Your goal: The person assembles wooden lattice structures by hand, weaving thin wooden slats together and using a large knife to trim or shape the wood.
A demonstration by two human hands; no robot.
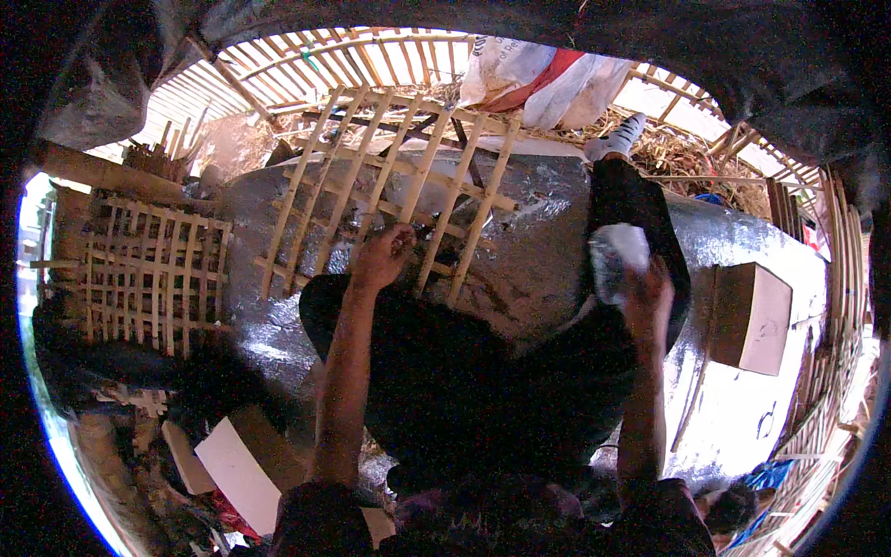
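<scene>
A bamboo lattice (371,195) of crossed split slats lies tilted in front of me over a grey, shiny sheet. My left hand (382,255) is closed at its near part, with the curled fingers around a slat; the fingertips are partly in shadow. Over my right knee, my right hand (650,288) grips a whitish, see-through piece that looks like plastic (619,258). Its exact kind is hard to make out, and the hand is slightly blurred. My dark-trousered legs are folded below the lattice, and a striped sock (619,136) shows at the far right.
A smaller, denser bamboo lattice (158,269) rests at the left. An opened cardboard box (754,317) stands at the right. Loose straw (691,153) and a white-and-red sack (548,79) lie at the back, before a slatted bamboo wall (371,60). Cardboard flaps (239,473) stick up near lower left.
</scene>
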